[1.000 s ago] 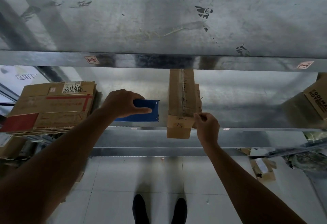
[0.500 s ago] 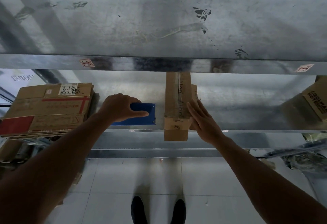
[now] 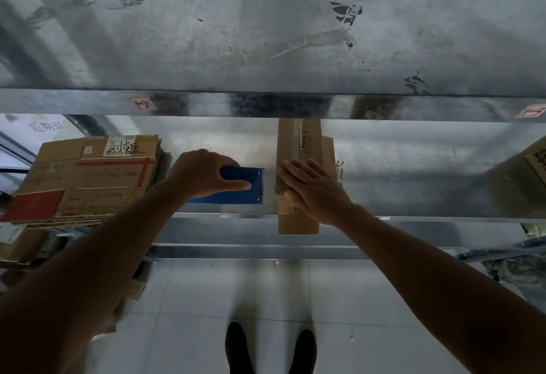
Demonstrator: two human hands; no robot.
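Note:
A flat blue box [image 3: 242, 186] lies on the lower metal shelf [image 3: 413, 184] near its front edge. My left hand [image 3: 204, 174] grips it from the left, thumb along its front side and fingers curled over its top. Just to the right lies a long narrow cardboard box [image 3: 298, 149], its near end sticking out past the shelf edge. A smaller cardboard piece sits against its right side. My right hand [image 3: 313, 187] rests flat on the long box's near part, fingers straight and spread.
A stack of flattened cardboard boxes [image 3: 88, 173] fills the shelf's left end. Another cardboard box [image 3: 520, 178] stands at the far right. The upper metal shelf [image 3: 266, 34] overhangs close above. Below are the tiled floor, my two dark shoes [image 3: 269, 347], and clutter at both sides.
My right hand has let go of its pinch at the long box's right front corner, opened, and moved left onto the box's top. My left hand has stayed on the blue box.

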